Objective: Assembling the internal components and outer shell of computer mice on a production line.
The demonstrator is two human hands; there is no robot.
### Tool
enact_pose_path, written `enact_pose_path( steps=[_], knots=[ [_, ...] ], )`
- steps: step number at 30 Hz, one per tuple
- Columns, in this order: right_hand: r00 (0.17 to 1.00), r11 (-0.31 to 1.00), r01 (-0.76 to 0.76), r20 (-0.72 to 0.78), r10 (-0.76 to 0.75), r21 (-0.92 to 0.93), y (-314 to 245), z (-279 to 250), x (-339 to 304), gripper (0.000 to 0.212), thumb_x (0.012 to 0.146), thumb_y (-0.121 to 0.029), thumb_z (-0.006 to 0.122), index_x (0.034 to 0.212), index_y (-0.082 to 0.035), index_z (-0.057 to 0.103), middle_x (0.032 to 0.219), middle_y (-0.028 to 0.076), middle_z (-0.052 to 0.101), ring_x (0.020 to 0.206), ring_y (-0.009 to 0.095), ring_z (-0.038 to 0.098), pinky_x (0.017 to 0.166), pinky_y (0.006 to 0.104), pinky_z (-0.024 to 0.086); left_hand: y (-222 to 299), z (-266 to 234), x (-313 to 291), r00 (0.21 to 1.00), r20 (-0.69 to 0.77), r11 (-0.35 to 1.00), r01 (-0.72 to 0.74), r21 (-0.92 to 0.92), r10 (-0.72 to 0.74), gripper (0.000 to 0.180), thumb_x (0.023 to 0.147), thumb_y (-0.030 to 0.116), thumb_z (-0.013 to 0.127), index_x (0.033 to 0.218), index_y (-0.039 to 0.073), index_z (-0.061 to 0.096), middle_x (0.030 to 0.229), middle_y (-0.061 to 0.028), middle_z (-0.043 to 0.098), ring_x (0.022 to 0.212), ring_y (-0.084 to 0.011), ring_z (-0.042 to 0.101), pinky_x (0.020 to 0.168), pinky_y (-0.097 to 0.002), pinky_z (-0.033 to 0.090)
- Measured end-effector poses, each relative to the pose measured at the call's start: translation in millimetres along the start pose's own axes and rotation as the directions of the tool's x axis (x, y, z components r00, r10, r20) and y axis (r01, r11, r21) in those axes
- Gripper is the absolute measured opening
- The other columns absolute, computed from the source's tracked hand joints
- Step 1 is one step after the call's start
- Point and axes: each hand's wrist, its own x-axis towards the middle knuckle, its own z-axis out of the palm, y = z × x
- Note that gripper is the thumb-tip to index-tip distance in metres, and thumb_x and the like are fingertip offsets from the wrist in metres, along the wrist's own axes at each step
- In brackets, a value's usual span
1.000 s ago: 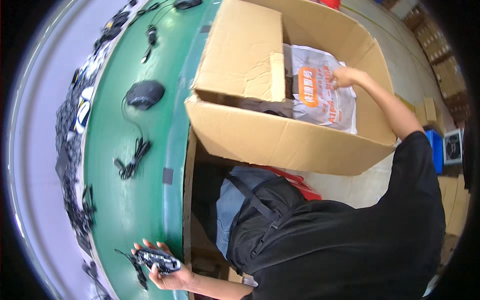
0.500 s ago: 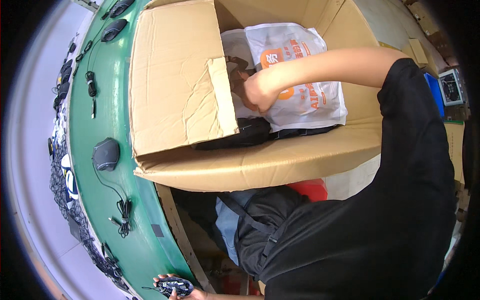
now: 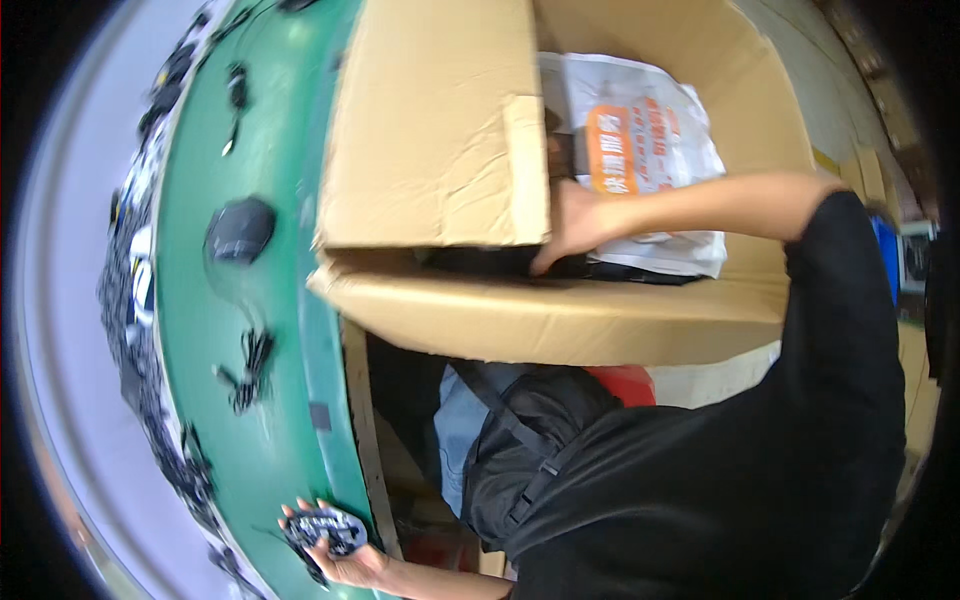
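Note:
My right hand (image 3: pixel 578 222) reaches into a large open cardboard box (image 3: pixel 560 315), bent at the wrist beside a folded-in flap (image 3: pixel 430 130). Its fingertips pass partly behind the flap and blur, so I cannot tell whether they grip anything. Dark items (image 3: pixel 490 262) lie beneath that hand. A white plastic bag (image 3: pixel 665 155) with orange print is in the box, right by my forearm. Low in the picture, my left hand (image 3: pixel 350 565) closes around a computer mouse (image 3: pixel 335 530) with its inner parts showing; a dark cable hangs beside it.
A green work surface (image 3: pixel 285 420) runs along the left, carrying a black mouse (image 3: pixel 240 230) and its bundled cable (image 3: pixel 252 372). Beyond its far edge is a long heap of dark cables and parts (image 3: pixel 140 370). Boxes (image 3: pixel 868 178) stand at the far right.
My view has shifted, moving the box rightward in the picture. My right hand has moved off the bag toward the flap and the near wall. My left hand, still holding the mouse, shows more fully.

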Motion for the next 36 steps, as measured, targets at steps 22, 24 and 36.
enact_pose_path(
  steps=[22, 24, 36],
  knots=[
    [0.41, 0.687, 0.725, 0.775, -0.48, 0.043, -370.5, 35.2, 120.1, 0.091, 0.065, -0.025, 0.088, 0.145, -0.005, 0.047, 0.117, 0.018, 0.067, 0.106, 0.02, 0.062, 0.096, 0.0329, 0.046, -40.4, 40.9, 11.2, 0.997, 0.076, 0.759, 0.037, -0.65, 0.016, 0.05, 0.093, 0.025, 0.041, 0.139, 0.004, 0.044, 0.132, -0.0191, 0.054, 0.122, -0.0379, 0.055, 0.098, -0.0607, 0.047],
    [0.374, 0.653, 0.746, 0.893, -0.249, -0.131, -410.9, 50.4, 159.7, 0.097, 0.062, -0.028, 0.089, 0.145, -0.005, 0.046, 0.12, 0.021, 0.066, 0.109, 0.024, 0.063, 0.092, 0.0335, 0.049, -43.4, 48.0, 13.5, 0.996, 0.092, 0.74, 0.046, -0.671, 0.021, 0.048, 0.094, 0.024, 0.041, 0.137, 0.004, 0.045, 0.131, -0.0183, 0.055, 0.12, -0.0373, 0.056, 0.097, -0.0599, 0.048],
    [0.837, 0.75, 0.45, -0.065, -0.544, -0.485, -376.5, 135.6, 56.0, 0.06, 0.085, -0.046, 0.071, 0.107, 0.008, 0.059, 0.104, 0.034, 0.063, 0.104, 0.04, 0.065, 0.079, 0.0461, 0.056, -54.7, 45.9, 8.7, 0.988, -0.027, 0.682, -0.126, -0.721, 0.154, 0.045, 0.095, 0.026, 0.04, 0.134, 0.006, 0.046, 0.129, -0.018, 0.055, 0.119, -0.0366, 0.056, 0.097, -0.0579, 0.049]
  ],
)
